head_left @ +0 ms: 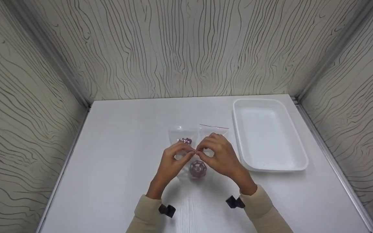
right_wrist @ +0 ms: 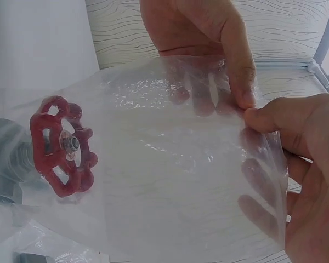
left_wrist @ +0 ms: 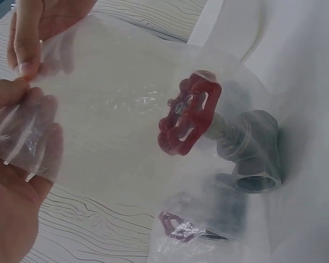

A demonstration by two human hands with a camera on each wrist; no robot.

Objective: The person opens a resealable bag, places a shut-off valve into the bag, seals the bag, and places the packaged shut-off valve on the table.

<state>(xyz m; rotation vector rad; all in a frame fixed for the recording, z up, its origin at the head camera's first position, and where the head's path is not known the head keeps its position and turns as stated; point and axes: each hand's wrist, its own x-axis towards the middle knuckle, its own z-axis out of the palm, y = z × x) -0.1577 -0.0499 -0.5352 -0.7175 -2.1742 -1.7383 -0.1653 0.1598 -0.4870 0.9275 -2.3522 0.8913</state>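
Note:
My left hand (head_left: 170,160) and right hand (head_left: 222,157) meet at the middle of the table, thumbs and fingertips together. Both pinch the top edge of a clear plastic zip bag (right_wrist: 170,164). Inside, at the bag's lower end, is a metal valve (left_wrist: 249,142) with a red handwheel (left_wrist: 189,112); from above, the wheel faces up between my wrists. Through the film, several fingers of each hand show behind the bag in both wrist views. Just beyond my left hand lies another clear bag with a red-wheeled valve (head_left: 185,141).
A further clear bag (head_left: 223,132) with a red seal line lies behind my right hand, partly covered by it. To the right stands a white rectangular tray (head_left: 238,136) on the white table (head_left: 118,155). Wood-patterned panels (head_left: 186,48) enclose the back and sides.

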